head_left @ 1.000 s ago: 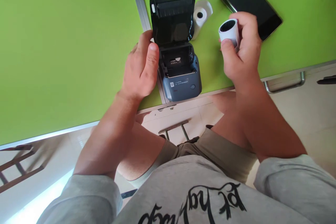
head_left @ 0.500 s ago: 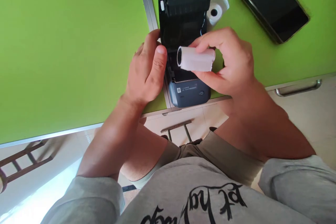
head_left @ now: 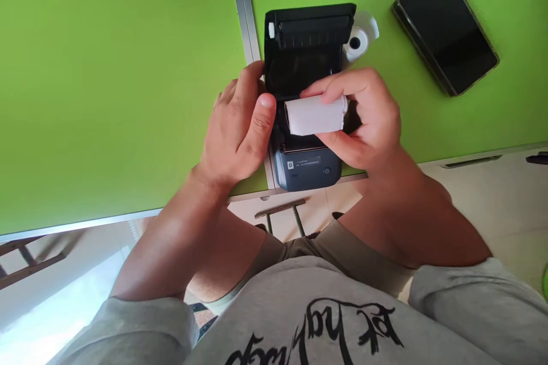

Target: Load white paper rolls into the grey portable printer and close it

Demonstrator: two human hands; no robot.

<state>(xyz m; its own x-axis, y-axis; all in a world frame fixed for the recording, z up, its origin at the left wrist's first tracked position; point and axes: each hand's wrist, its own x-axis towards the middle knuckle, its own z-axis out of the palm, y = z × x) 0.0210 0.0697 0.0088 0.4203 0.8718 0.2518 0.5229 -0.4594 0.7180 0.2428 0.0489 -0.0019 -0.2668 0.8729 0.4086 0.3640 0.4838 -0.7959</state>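
Observation:
A small dark label printer (head_left: 306, 174) sits at the table's near edge with its lid (head_left: 314, 25) raised. My left hand (head_left: 240, 125) is wrapped against the printer's left side, thumb at the edge of the open compartment; its fingertips are hidden behind the printer. In my right hand (head_left: 368, 117) is a white paper roll (head_left: 315, 116), pinched between thumb and fingers at its right end. The roll lies sideways over the compartment, its left end near the inner left wall. Whether it touches the compartment floor cannot be seen.
A second white paper roll (head_left: 360, 40) stands behind the printer, to the right of the lid. Farther right a black smartphone (head_left: 449, 28) lies on the green table (head_left: 128, 80). A metal strip (head_left: 245, 5) crosses the tabletop left of the printer.
My right hand has lowered the paper roll into or closer to the printer's compartment, and the roll's hollow end has turned out of sight. My left hand stays on the printer. The camera view has shifted slightly.

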